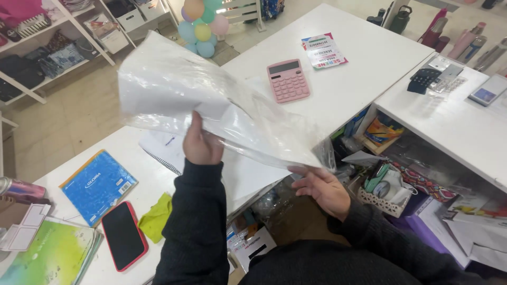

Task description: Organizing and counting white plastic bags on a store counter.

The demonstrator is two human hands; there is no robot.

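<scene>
Both hands, left hand (202, 143) and right hand (321, 189), grip a clear plastic sheet (211, 105) lifted above the white counter (343, 79), not yet laid on anything.

- You see a white counter (343, 79) across the middle.
- A pink calculator (288, 79) and a leaflet (324, 51) lie at the top.
- A blue notebook (98, 186), a red phone (123, 235) and a yellow cloth (156, 217) lie lower left.

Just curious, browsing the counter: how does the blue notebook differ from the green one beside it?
The blue notebook lies fully in view, clear of other things; the green notebook is cut by the picture's edge, with a white card overlapping its corner. Blue is a single colour, green shades into yellow. Both lie flat on the white counter.
</scene>
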